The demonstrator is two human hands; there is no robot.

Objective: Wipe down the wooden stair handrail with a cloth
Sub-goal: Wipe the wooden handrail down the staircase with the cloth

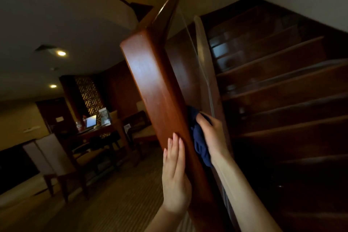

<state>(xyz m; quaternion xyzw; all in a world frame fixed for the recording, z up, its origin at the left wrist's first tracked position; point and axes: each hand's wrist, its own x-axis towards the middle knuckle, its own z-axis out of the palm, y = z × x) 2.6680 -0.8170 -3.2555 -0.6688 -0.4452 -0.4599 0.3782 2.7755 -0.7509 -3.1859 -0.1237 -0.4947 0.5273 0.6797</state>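
Observation:
A broad, glossy reddish-brown wooden handrail (150, 81) runs from the lower middle of the head view up to a corner, then bends away toward the top. My left hand (176, 173) lies flat on its near face with straight fingers. My right hand (211, 137) grips a dark blue cloth (199, 143) and holds it against the rail's right side. Part of the cloth is hidden behind the rail's edge and under my fingers.
A glass panel (204, 58) stands under the rail on its right. Dark wooden stairs (282, 84) climb to the right. At lower left are a wooden desk (98, 133) with a laptop (91, 121), chairs, and striped carpet (116, 203).

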